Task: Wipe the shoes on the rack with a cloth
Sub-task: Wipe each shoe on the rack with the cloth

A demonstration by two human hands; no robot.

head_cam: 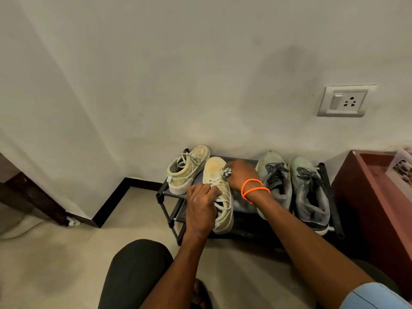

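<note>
A black shoe rack (161, 193) stands against the wall with two pairs on its top shelf. My left hand (200, 206) grips a cream sneaker (215, 169) around its laces and side, toe pointing at the wall. My right hand (239, 175), with orange bands on the wrist, holds a small bunched cloth (225, 172) pressed on the right side of that sneaker's toe. The other cream sneaker (189, 169) lies tilted at the rack's back left. A grey-green pair (276, 181) (310, 192) sits on the right side.
A dark red cabinet (365, 192) stands close on the right of the rack. A wall socket (345, 101) is above it. Dark wooden furniture (33, 192) is at the left, with tiled floor (66, 253) between. My knee (133, 270) is just before the rack.
</note>
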